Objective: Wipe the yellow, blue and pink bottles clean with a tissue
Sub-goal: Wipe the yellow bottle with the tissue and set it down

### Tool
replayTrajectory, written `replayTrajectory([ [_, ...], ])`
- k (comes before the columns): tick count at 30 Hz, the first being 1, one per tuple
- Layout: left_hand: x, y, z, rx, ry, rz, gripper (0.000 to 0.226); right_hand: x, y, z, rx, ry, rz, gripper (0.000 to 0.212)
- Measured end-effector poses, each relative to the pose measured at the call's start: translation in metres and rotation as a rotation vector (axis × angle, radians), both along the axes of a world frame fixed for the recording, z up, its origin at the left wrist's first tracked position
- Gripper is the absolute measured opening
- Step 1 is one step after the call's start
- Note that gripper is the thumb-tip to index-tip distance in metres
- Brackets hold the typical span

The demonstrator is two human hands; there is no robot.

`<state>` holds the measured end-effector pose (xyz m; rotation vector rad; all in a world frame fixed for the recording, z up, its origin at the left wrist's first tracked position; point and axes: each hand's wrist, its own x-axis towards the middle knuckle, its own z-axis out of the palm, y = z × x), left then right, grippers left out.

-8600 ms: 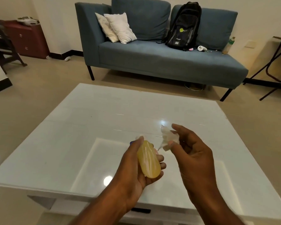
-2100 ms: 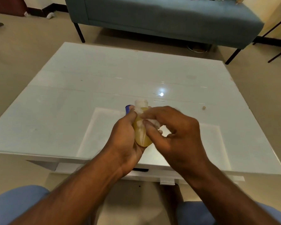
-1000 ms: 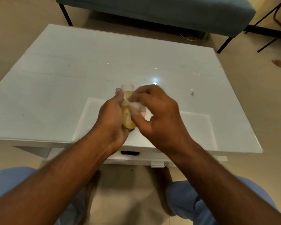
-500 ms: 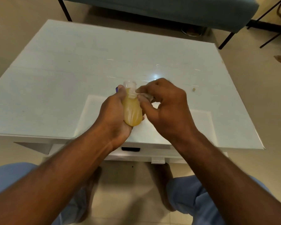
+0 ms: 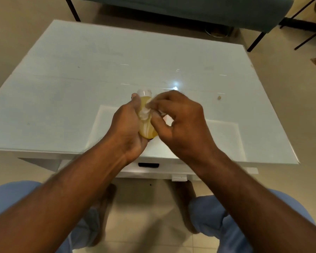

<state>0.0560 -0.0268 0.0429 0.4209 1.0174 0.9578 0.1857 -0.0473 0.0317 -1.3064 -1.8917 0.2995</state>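
I see the left hand [image 5: 130,125] gripping the yellow bottle [image 5: 147,131] above the white desk's [image 5: 62,79] near edge. Right hand [image 5: 181,121] pinches a tissue [image 5: 144,113] against the bottle's side. Blue and pink bottles not discernible.

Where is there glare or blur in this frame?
Head view: a bright glare spot on the glossy table just beyond the right hand; forearms and knees at the bottom edge look soft; the tissue on the bottle is smeared; table edges bow from the wide lens.
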Motion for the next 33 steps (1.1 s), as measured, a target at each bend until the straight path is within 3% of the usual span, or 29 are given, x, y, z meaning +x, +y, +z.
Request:
replayTrajectory([
  [5, -0.003, 0.002, -0.001, -0.038, 0.01, 0.035, 0.045, -0.009, -0.009, -0.001, -0.019, -0.053, 0.088, 0.016],
  [9, 0.0, 0.003, 0.004, -0.03, 0.064, 0.037, 0.046, -0.01, -0.006, 0.001, -0.08, 0.078, -0.025, 0.017],
  [16, 0.006, -0.002, 0.031, 0.141, 0.123, 0.16, 0.041, -0.023, -0.003, 0.018, 0.061, 0.123, -0.097, 0.02],
  [24, 0.018, -0.018, 0.077, 0.25, 0.162, 0.145, 0.044, -0.025, 0.005, 0.056, 0.232, 0.265, -0.249, 0.013],
  [33, 0.037, -0.014, 0.102, 0.254, 0.052, 0.182, 0.034, -0.023, 0.015, 0.088, 0.281, 0.272, -0.339, 0.019],
])
